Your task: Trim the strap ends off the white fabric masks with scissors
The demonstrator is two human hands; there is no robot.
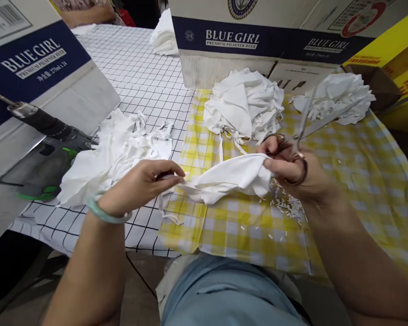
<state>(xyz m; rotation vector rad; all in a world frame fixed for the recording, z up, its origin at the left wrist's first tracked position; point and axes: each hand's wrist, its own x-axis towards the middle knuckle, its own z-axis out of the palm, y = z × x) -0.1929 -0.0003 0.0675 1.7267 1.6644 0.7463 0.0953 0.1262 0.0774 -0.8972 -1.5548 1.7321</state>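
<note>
A white fabric piece (233, 177) stretches between my two hands above the yellow checked cloth. My left hand (144, 183), with a pale green bangle (107, 212) at the wrist, is closed in a pinch on its narrow left end. At the other end, my right hand (292, 170) grips the fabric edge between thumb and fingers. That same hand also holds a pair of scissors (301, 136) by the handles, blades apart and pointing away from me. Small white offcuts (287, 203) lie scattered under the right hand.
White fabric pieces with straps are heaped at left (117, 151), with another pile (245, 104) ahead and a third pile (343, 97) at far right. A power drill (54, 149) stands by the left carton (88, 86). Another carton (217, 68) backs the table. Someone's arm (88, 16) shows beyond.
</note>
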